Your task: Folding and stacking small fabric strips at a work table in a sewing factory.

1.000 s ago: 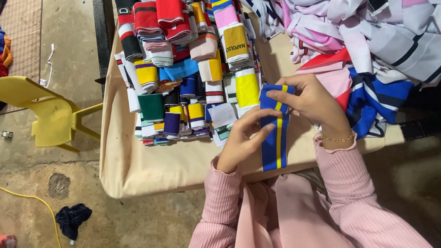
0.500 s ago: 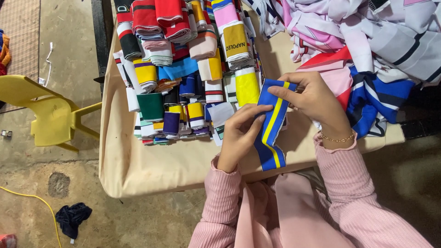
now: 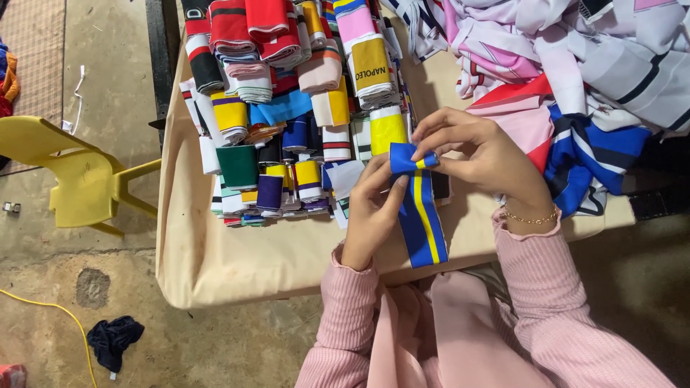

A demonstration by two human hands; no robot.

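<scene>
Both hands, left [image 3: 374, 208] and right [image 3: 478, 154], are pinching the blue band [image 3: 420, 215], grips closed. Loosening fingers could be letting the fold spring open, I'd say.

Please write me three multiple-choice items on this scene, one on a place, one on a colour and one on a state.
1. Where does the yellow plastic chair stand?
A. On the floor beside the table
B. On top of the table
C. Under the loose fabric heap

2. What colours is the fabric strip in the hands?
A. Red with a white stripe
B. Blue with a yellow stripe
C. Green all over

3. How is the strip's far end?
A. Lying flat
B. Knotted to the chair
C. Folded over and pinched

Answers: 1 A, it stands on the concrete off the table edge. 2 B, blue with a yellow line along it. 3 C, the right hand pinches the fold while the left hand steadies the strip.
</scene>
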